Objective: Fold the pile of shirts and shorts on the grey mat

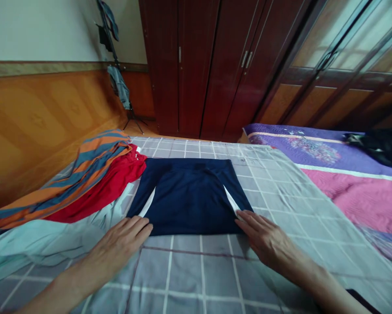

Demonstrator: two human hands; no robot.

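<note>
A navy blue garment (192, 200) lies folded flat on the grey checked bedsheet (186, 274), wider at its near edge. Two narrow white panels slant down its sides; its exact kind does not show. My left hand (130, 233) rests on the near left corner, fingers stretched over the cloth. At the near right corner, my right hand (261, 231) lies with its fingertips on the fabric, by the end of the white panel. Both thumbs are mostly hidden.
Left of the garment lie an orange and blue striped cloth (98, 161), a red cloth (107, 187) and a pale mint cloth (52, 240). A purple and pink bedspread (333, 174) with a dark item (379, 146) is at right. Behind stand a wardrobe (212, 74) and a coat stand (112, 43).
</note>
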